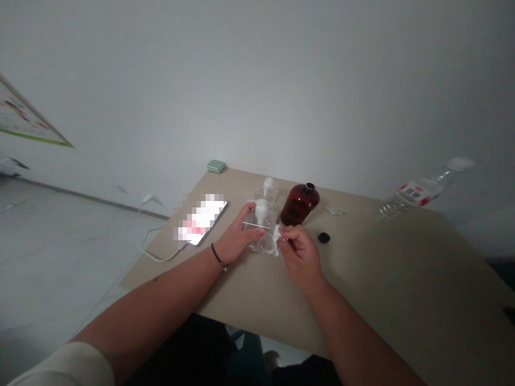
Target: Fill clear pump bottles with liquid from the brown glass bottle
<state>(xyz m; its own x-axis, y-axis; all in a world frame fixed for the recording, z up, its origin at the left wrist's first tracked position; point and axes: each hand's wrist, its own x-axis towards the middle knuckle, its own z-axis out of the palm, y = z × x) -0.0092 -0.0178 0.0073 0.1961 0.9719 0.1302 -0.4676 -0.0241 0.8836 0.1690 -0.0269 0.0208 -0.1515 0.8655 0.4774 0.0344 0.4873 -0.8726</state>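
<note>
My left hand (245, 230) is closed around a small clear bottle (261, 238) with a white top, held tilted just above the table. In my right hand (301, 252), a crumpled white tissue (276, 239) is pinched between thumb and fingers, against or very near the bottle's right side. Just behind stands a second clear bottle (269, 190) with a white top, partly hidden by the first. Beyond my right hand is a dark amber bottle (300, 205) with its neck uncapped. A small black cap (324, 237) lies to the right of that hand.
On the beige table (257, 295), a lit phone (203, 220) with a white cable (159, 257) lies at left. A green tin (216, 166) sits at the back left corner. At right stands a clear water bottle (426, 190). A white scrap (335, 211) lies near the wall.
</note>
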